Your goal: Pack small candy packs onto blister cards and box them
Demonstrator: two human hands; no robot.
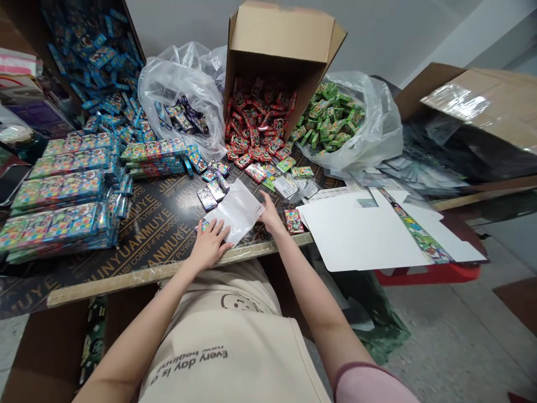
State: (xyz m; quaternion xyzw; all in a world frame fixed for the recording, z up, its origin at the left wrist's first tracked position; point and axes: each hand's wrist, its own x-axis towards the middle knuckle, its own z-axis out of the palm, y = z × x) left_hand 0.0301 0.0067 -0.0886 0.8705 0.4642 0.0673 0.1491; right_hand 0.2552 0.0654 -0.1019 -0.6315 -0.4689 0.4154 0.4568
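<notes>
A clear plastic bag (238,215) lies flat at the table's front edge, between my two hands. My left hand (211,245) rests on its left side with fingers spread, and a small blue box (204,225) partly shows under the fingertips. At the bag's right edge, my right hand (271,215) pinches it between thumb and fingers. Just behind the bag are a few small purple boxes (215,190). A red small box (293,221) lies right of my right wrist.
Wrapped packs of boxes (54,210) are stacked at left. Behind stand a carton of red boxes (282,32), a bag of green boxes (373,131), a bag of purple boxes (168,75) and spilled blue boxes (100,61). Flat white cardboard (356,238) overhangs the edge at right.
</notes>
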